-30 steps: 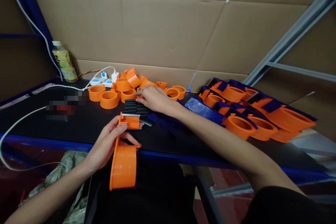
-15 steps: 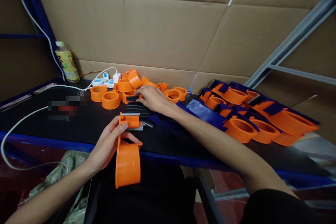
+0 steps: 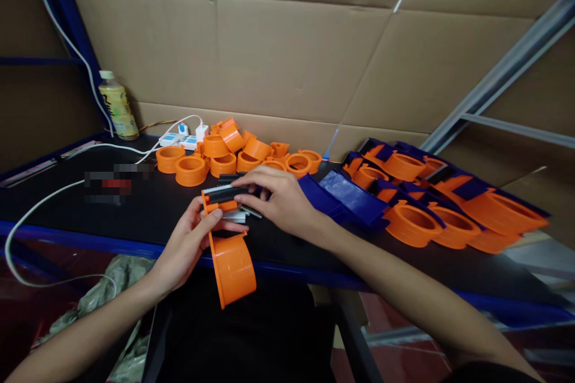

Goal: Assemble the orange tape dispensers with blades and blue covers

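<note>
My left hand [image 3: 188,245] is closed round the narrow end of an orange tape dispenser frame [image 3: 234,269], whose round hub hangs below the fingers over the table's front edge. A toothed metal blade [image 3: 217,189] runs along the frame's upper end. Just beside that blade, my right hand [image 3: 278,194] pinches a black plastic strip [image 3: 224,194] between thumb and fingers and holds it against the frame. Behind the hands lie more black strips [image 3: 227,178], partly covered by the right hand. A few silvery metal strips [image 3: 236,216] show beneath the frame.
Several orange dispenser frames [image 3: 191,170] are heaped at the back. Blue curved pieces [image 3: 353,192] lie right of my right hand, before a stack of orange-and-blue dispensers [image 3: 413,224]. A power strip [image 3: 179,141] with white cables and a drink bottle [image 3: 118,106] stand back left.
My right hand has come back toward me from the black strips with one in its fingers and now meets the orange frame. The frame has tilted, its hub swinging right.
</note>
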The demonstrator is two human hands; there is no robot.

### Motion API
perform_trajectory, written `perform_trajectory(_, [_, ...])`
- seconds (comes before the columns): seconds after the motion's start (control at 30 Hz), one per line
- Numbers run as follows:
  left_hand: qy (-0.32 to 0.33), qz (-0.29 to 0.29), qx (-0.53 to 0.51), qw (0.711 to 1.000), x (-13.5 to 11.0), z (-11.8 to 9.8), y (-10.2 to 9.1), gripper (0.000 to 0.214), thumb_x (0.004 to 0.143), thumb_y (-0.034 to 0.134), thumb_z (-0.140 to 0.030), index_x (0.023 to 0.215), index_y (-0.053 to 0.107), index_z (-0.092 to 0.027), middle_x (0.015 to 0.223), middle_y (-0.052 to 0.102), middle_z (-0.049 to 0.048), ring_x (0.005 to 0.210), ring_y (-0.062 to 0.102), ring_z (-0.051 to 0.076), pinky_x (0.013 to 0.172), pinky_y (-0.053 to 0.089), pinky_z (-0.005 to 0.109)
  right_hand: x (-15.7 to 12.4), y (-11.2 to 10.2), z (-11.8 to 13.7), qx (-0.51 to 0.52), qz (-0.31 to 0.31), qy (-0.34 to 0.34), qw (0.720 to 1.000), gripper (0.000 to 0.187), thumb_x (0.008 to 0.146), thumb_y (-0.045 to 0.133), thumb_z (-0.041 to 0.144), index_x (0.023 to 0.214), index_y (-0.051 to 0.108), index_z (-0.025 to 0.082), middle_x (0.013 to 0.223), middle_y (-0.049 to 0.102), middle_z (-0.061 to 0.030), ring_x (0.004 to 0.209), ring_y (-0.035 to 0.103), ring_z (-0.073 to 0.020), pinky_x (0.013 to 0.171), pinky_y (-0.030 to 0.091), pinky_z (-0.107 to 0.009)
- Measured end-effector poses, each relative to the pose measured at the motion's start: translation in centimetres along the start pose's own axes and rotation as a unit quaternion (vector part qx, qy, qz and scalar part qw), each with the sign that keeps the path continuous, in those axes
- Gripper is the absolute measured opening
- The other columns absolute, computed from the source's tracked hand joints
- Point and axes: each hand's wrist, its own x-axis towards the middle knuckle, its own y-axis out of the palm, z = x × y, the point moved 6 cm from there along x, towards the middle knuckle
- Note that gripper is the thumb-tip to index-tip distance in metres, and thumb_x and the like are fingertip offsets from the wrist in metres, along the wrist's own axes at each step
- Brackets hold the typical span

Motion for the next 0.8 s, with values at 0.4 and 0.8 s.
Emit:
perform_trajectory(0.4, [-0.018,0.03,0.027,0.999,-0.4,0.4,-0.4,0.036,0.094,0.065,-0.035,0.126,0.051,-0.025,0.085,0.077,0.0042,0.08,0.077,0.027,0.076,0.06,0.04,-2.6,1.8,2.8,-0.116,-0.044,-0.15,0.981,0.022,0.099,0.052,0.016,0.114,0.068,0.018,0.106,0.072,-0.0099,0.098,0.065,-0.0198,0.089,0.054,-0.037])
perform_trajectory(0.8, [-0.13,0.021,-0.106,0.986,-0.4,0.5,-0.4,0.048,0.095,0.05,-0.051,0.1,0.073,-0.009,0.069,0.071,0.009,0.064,0.071,0.023,0.084,0.06,0.044,-2.1,1.0,3.0,-0.091,-0.011,-0.107,0.99,0.037,0.1,0.045,0.013,0.131,0.063,0.019,0.134,0.064,-0.009,0.124,0.059,-0.0208,0.098,0.055,-0.037])
